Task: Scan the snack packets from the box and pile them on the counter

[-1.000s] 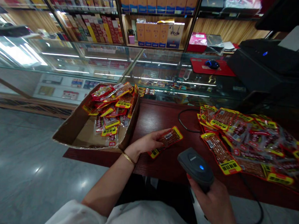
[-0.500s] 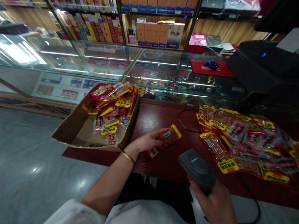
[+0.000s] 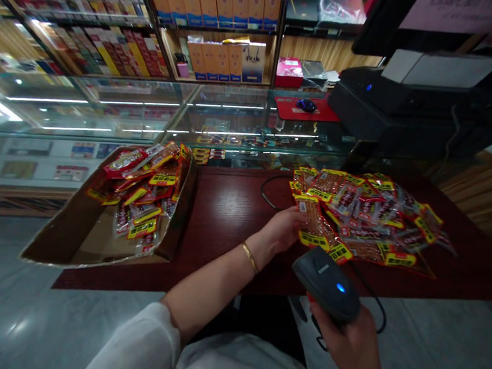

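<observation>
My left hand (image 3: 284, 230), with a gold bangle at the wrist, is closed on the left edge of a red-and-yellow snack packet (image 3: 311, 218). That packet lies over the left end of a heap of similar snack packets (image 3: 366, 210) on the dark red table; the fingertips are partly hidden. Lower right, my right hand (image 3: 351, 338) grips a dark grey barcode scanner (image 3: 325, 283) from below. A blue light glows on the scanner's top, and its head points up and left, close to the packet.
On the left stands an open cardboard box (image 3: 88, 241) with several more packets inside. A glass display counter (image 3: 235, 102) runs behind the table (image 3: 222, 216). A computer mouse (image 3: 306, 105) rests on a red mat, beside a black machine (image 3: 387, 99). A cable crosses the table.
My left hand has carried its packet rightward to the heap. The scanner's blue light has come on. The view has turned to the right.
</observation>
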Demonstrator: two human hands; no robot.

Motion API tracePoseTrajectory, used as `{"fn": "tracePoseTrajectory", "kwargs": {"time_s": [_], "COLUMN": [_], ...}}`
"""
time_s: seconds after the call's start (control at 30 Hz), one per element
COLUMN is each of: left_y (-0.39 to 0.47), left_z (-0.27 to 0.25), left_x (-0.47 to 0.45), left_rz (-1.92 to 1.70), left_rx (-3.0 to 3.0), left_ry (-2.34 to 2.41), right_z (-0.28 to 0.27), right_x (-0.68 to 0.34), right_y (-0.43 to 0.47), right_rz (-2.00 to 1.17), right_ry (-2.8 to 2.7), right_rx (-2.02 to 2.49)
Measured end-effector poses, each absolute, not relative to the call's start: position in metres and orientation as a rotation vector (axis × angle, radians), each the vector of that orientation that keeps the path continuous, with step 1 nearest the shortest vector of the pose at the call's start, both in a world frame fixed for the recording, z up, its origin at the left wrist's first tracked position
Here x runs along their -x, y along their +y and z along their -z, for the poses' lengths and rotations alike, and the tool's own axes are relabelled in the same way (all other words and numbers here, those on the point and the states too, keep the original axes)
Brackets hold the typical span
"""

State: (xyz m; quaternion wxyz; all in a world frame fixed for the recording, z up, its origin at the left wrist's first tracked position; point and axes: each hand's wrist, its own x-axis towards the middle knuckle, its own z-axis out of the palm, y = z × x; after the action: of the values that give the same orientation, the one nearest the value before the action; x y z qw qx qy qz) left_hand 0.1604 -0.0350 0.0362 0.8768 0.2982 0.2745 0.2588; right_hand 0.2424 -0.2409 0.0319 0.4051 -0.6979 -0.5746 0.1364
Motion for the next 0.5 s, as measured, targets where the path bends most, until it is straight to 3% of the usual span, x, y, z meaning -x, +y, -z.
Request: {"fn": "tracePoseTrajectory", "kwargs": {"time_s": [0.27, 0.4, 0.5], "left_y": [-0.057, -0.064, -0.070], "left_z": [-0.045, -0.061, -0.091], "left_x": [-0.170, -0.097, -0.011], "left_rz": [-0.623, -0.763, -1.076], "left_rx": [-0.739, -0.989, -1.334], "left_ry": [0.435, 0.685, 0.922], "right_z": [-0.022, -0.003, 0.012], "right_x": [-0.247, -0.252, -0.254], "right_y": [-0.243, -0.247, -0.245], "right_rz": [-0.343, -0.291, -0.322], "right_ry": [-1.411, -1.491, -1.532], "right_rx": [1.837, 1.861, 1.961]}}
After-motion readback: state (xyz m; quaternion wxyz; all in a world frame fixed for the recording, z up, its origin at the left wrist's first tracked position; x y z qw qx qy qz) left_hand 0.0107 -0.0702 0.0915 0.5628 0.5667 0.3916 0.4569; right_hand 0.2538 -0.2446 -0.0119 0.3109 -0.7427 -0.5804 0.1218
